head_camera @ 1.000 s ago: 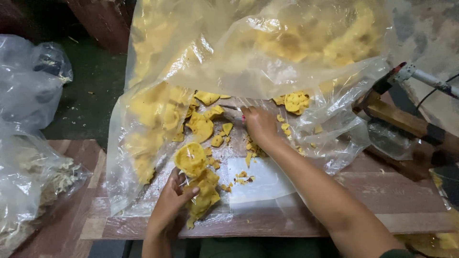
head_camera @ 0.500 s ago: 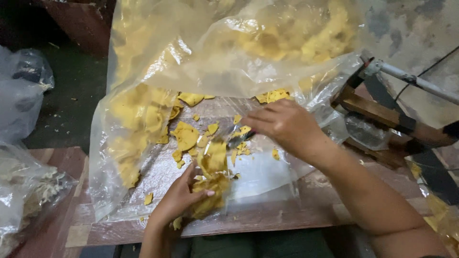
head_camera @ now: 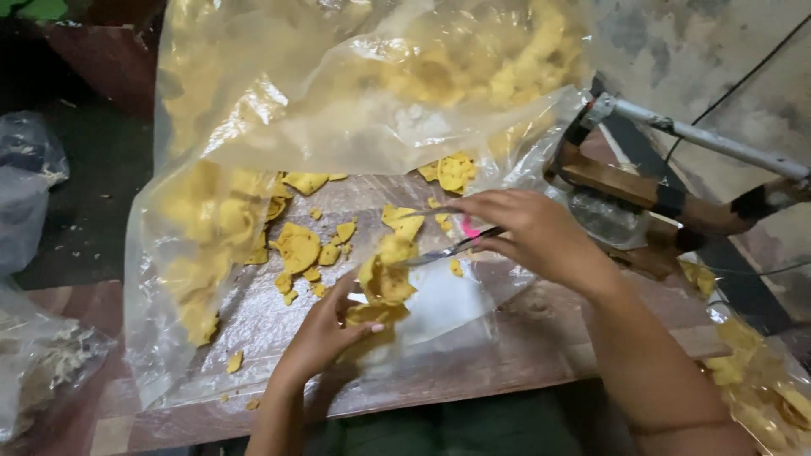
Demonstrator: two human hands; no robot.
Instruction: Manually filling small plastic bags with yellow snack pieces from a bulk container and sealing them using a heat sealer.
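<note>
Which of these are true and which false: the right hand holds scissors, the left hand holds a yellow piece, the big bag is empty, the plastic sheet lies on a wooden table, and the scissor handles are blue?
1. The right hand holds scissors. True.
2. The left hand holds a yellow piece. True.
3. The big bag is empty. False: it is full of yellow pieces.
4. The plastic sheet lies on a wooden table. True.
5. The scissor handles are blue. False: the visible part is pink.
</note>
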